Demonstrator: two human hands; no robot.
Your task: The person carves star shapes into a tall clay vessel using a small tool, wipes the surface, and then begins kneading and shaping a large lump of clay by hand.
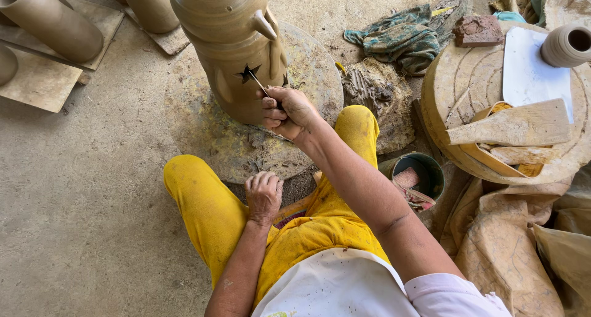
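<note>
Tall clay vessel [231, 40] stands upright on the round work disc [203, 126], set toward the disc's far edge. It's unfired by the look of it: dull tan, matte, w/ a stubby spout on its right side and a star-shaped cutout [249, 73] low on the wall.

Right hand [286, 112] is fingers closed round a thin cutting tool [258, 83], tip right at the star's lower right point. Hand sits just off the vessel's base, near the disc's centre. Left hand [263, 197] is loosely curled, holding nothing, resting on the knee of the yellow trousers [206, 206] at the disc's near edge. Hands well apart.

Handling, judging by looks: wall prob. leather-hard, stiff enough to cut clean but easy to dent, crack or warp, esp. round the cutout where it's weakened. Likely heavy for its size. Spout is a poor grip, would snap. Best hold: both palms low on the body, or turn the disc instead of the pot.

Round about: more clay cylinders [52, 21] on boards at far left, green rag [397, 37] beyond the disc's right edge, small bucket [418, 172] by the right knee, second disc [468, 83] at right carrying wooden paddles [514, 126] and a little pot [566, 45].
</note>
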